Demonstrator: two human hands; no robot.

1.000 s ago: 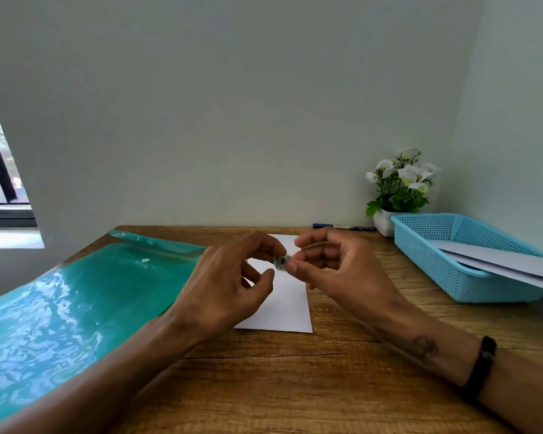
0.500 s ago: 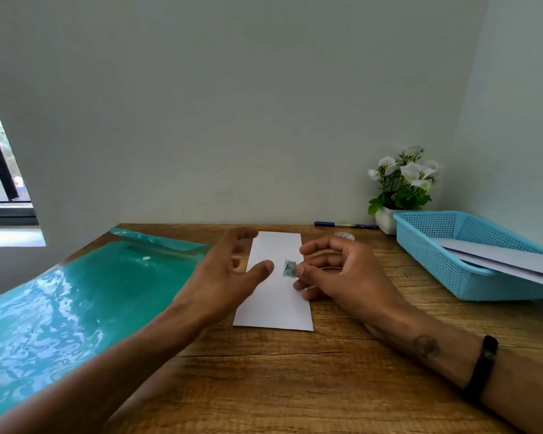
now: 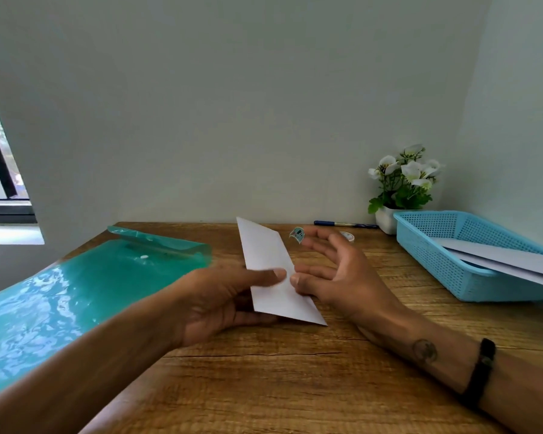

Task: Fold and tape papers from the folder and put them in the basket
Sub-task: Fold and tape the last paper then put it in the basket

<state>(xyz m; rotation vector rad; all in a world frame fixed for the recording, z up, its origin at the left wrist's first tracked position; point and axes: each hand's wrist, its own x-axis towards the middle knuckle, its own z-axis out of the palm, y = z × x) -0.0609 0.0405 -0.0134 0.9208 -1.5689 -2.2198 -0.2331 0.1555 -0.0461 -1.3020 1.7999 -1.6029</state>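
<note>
A folded white paper (image 3: 270, 261) is lifted off the wooden table and tilted. My left hand (image 3: 220, 299) grips its near left edge, thumb on top. My right hand (image 3: 336, 274) touches the paper's right edge with its lower fingers, the other fingers spread. A small piece of patterned tape (image 3: 297, 234) sticks to my right index fingertip. The teal plastic folder (image 3: 76, 296) lies flat at the left. The blue basket (image 3: 458, 255) stands at the right and holds folded white papers (image 3: 508, 258).
A tape roll (image 3: 347, 235) lies behind my right hand. A blue pen (image 3: 342, 224) rests along the back wall. A white pot of flowers (image 3: 402, 186) stands in the back right corner beside the basket. A window is at the far left.
My left hand has taken the folded paper and raised it off the table, turning it. My right hand moved the tape piece from the paper's middle up and to the right.
</note>
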